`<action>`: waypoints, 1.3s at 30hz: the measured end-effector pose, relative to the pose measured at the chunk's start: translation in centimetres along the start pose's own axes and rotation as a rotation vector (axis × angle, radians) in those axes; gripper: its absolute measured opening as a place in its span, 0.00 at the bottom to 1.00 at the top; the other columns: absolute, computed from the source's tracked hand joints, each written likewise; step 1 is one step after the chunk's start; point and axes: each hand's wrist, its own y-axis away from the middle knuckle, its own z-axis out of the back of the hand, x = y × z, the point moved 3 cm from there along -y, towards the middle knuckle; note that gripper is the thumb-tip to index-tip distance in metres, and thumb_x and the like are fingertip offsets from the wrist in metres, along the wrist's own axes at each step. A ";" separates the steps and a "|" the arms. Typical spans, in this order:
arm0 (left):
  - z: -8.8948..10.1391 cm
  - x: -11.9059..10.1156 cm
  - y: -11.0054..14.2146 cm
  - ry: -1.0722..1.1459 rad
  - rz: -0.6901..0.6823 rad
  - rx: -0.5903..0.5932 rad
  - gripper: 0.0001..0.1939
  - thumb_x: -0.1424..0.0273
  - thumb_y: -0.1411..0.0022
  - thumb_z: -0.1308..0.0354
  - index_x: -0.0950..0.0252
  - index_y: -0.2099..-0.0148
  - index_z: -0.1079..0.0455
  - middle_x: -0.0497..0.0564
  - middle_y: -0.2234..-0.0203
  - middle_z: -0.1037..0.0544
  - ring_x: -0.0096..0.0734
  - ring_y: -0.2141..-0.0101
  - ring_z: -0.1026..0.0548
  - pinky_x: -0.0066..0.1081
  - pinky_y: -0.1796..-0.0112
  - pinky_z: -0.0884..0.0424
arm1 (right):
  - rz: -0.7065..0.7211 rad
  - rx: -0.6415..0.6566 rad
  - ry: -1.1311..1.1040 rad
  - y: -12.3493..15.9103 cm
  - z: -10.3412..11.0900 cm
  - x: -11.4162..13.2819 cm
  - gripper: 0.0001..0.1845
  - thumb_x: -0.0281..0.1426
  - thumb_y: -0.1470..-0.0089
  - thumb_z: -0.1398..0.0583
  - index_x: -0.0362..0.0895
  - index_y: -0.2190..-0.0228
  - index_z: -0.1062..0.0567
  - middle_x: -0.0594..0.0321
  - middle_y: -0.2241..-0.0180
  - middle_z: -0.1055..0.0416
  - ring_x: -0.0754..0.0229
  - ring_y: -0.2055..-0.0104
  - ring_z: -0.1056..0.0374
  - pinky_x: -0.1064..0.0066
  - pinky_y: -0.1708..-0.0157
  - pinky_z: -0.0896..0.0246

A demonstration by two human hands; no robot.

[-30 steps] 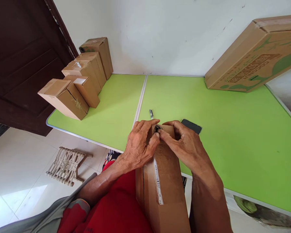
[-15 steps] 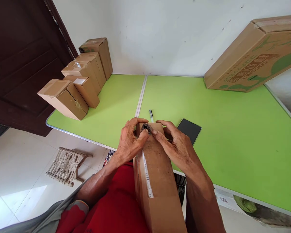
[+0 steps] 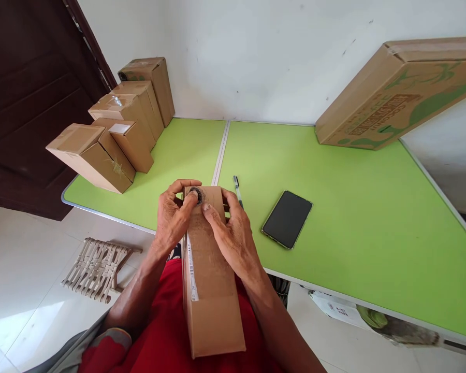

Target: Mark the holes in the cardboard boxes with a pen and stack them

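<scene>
A long brown cardboard box [image 3: 207,269] rests on my lap, its far end leaning against the green table's near edge [image 3: 334,290]. My left hand [image 3: 174,217] grips the box's far left corner, thumb by a small dark round mark [image 3: 196,195] on top. On the right side of that end, my right hand [image 3: 231,233] is wrapped, its forefinger pressing near the same mark. A white barcode strip [image 3: 191,267] runs along the box's left edge.
A black phone [image 3: 287,218] lies face down to the right of the box, and a pen [image 3: 237,189] lies just beyond my right hand. Several sealed cardboard boxes [image 3: 112,134] stand at the table's far left. A big flat printed carton [image 3: 399,93] leans at the far right. A woven stool [image 3: 97,267] sits on the floor at left.
The box and both hands have shifted left and turned straighter toward me; the phone, partly covered before, now lies fully in view.
</scene>
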 end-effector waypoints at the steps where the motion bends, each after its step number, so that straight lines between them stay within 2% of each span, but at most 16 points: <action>1: 0.1 0.1 0.0 -0.008 -0.002 0.003 0.12 0.65 0.38 0.39 0.63 0.55 0.19 0.46 0.71 0.24 0.26 0.74 0.34 0.26 0.73 0.37 | -0.010 0.002 -0.011 0.1 -0.1 -0.2 0.30 0.51 0.36 0.38 0.45 0.42 0.29 0.47 0.44 0.22 0.45 0.47 0.23 0.56 0.49 0.26; 6: 0.0 1.4 0.1 0.008 0.035 0.041 0.12 0.65 0.38 0.39 0.63 0.55 0.19 0.47 0.69 0.23 0.27 0.72 0.32 0.26 0.72 0.35 | -0.113 0.050 -0.074 1.0 0.1 -1.8 0.30 0.52 0.37 0.37 0.46 0.42 0.27 0.49 0.42 0.22 0.44 0.44 0.23 0.57 0.51 0.25; 9: 0.1 2.1 0.2 0.021 0.070 0.049 0.12 0.65 0.38 0.39 0.63 0.55 0.20 0.46 0.71 0.25 0.25 0.74 0.35 0.25 0.73 0.38 | -0.167 0.102 -0.129 1.7 0.6 -2.8 0.29 0.53 0.37 0.36 0.46 0.45 0.24 0.51 0.45 0.20 0.45 0.47 0.23 0.60 0.53 0.25; 13: 0.5 2.3 0.1 -0.003 0.079 0.057 0.13 0.65 0.38 0.38 0.63 0.54 0.20 0.44 0.73 0.27 0.23 0.78 0.40 0.25 0.76 0.43 | -0.104 0.082 -0.083 2.2 1.8 -4.2 0.24 0.55 0.33 0.39 0.47 0.56 0.20 0.57 0.56 0.19 0.50 0.54 0.23 0.64 0.56 0.30; 15: 0.7 2.3 0.1 -0.010 0.069 0.052 0.13 0.64 0.38 0.39 0.63 0.55 0.19 0.44 0.74 0.28 0.22 0.78 0.41 0.25 0.77 0.45 | -0.080 0.064 -0.060 2.2 2.5 -4.9 0.24 0.54 0.32 0.40 0.47 0.63 0.20 0.59 0.62 0.20 0.53 0.60 0.24 0.66 0.62 0.32; 19: 0.7 2.3 0.2 -0.012 0.073 0.054 0.13 0.64 0.38 0.39 0.63 0.55 0.20 0.43 0.75 0.30 0.22 0.79 0.42 0.26 0.77 0.47 | -0.040 -0.066 0.126 1.7 4.5 -5.6 0.22 0.53 0.37 0.37 0.47 0.67 0.21 0.61 0.69 0.22 0.55 0.70 0.27 0.66 0.71 0.38; 22: 0.6 2.2 0.4 -0.014 0.081 0.057 0.14 0.64 0.39 0.39 0.63 0.55 0.20 0.44 0.74 0.30 0.23 0.78 0.43 0.26 0.77 0.46 | 0.012 -0.210 0.292 1.0 6.3 -5.5 0.20 0.51 0.39 0.37 0.46 0.66 0.20 0.61 0.71 0.22 0.54 0.72 0.27 0.64 0.68 0.35; 24: 0.5 2.0 0.4 -0.013 0.079 0.061 0.14 0.64 0.39 0.39 0.63 0.55 0.20 0.44 0.73 0.29 0.24 0.77 0.41 0.27 0.75 0.45 | 0.018 -0.247 0.424 0.2 7.2 -5.3 0.20 0.49 0.39 0.38 0.45 0.64 0.20 0.59 0.70 0.21 0.53 0.71 0.27 0.62 0.65 0.34; 26: 0.4 1.8 0.5 -0.008 0.067 0.069 0.14 0.64 0.39 0.39 0.63 0.54 0.19 0.45 0.70 0.27 0.25 0.76 0.39 0.28 0.74 0.42 | -0.037 -0.207 0.642 -0.9 7.4 -5.0 0.20 0.47 0.37 0.38 0.43 0.58 0.20 0.57 0.67 0.20 0.50 0.68 0.25 0.61 0.63 0.36; 28: 0.4 1.6 0.6 -0.007 0.034 0.077 0.13 0.65 0.38 0.39 0.63 0.54 0.19 0.47 0.67 0.24 0.26 0.73 0.37 0.29 0.71 0.40 | -0.167 -0.092 0.904 -2.0 7.1 -5.1 0.21 0.45 0.33 0.38 0.41 0.50 0.22 0.53 0.62 0.18 0.45 0.60 0.22 0.61 0.63 0.39; 30: 0.5 1.3 0.7 -0.019 -0.017 0.098 0.13 0.66 0.37 0.40 0.62 0.53 0.19 0.49 0.65 0.22 0.30 0.69 0.33 0.30 0.67 0.37 | -0.301 0.029 1.085 -3.0 6.6 -5.4 0.19 0.43 0.30 0.40 0.41 0.48 0.23 0.49 0.56 0.17 0.41 0.52 0.22 0.62 0.66 0.43; 34: 0.7 1.2 0.9 -0.030 -0.117 0.205 0.16 0.67 0.36 0.40 0.61 0.48 0.20 0.50 0.60 0.20 0.36 0.62 0.28 0.34 0.61 0.35 | -0.407 0.149 1.129 -4.2 5.8 -6.6 0.11 0.36 0.29 0.41 0.44 0.57 0.20 0.48 0.55 0.17 0.42 0.53 0.22 0.64 0.69 0.47; 37: 0.8 1.4 1.0 0.002 -0.164 0.284 0.20 0.66 0.36 0.40 0.61 0.43 0.22 0.52 0.56 0.20 0.39 0.58 0.26 0.35 0.58 0.34 | -0.430 0.173 1.108 -4.6 6.0 -7.2 0.12 0.32 0.29 0.44 0.44 0.61 0.21 0.51 0.58 0.17 0.44 0.54 0.22 0.64 0.68 0.46; 39: 0.6 1.5 1.0 0.013 -0.195 0.315 0.22 0.66 0.38 0.39 0.62 0.42 0.24 0.53 0.53 0.20 0.41 0.56 0.26 0.36 0.57 0.34 | -0.446 0.165 1.107 -4.6 6.2 -7.2 0.11 0.32 0.30 0.44 0.43 0.60 0.22 0.48 0.57 0.18 0.42 0.53 0.22 0.64 0.69 0.46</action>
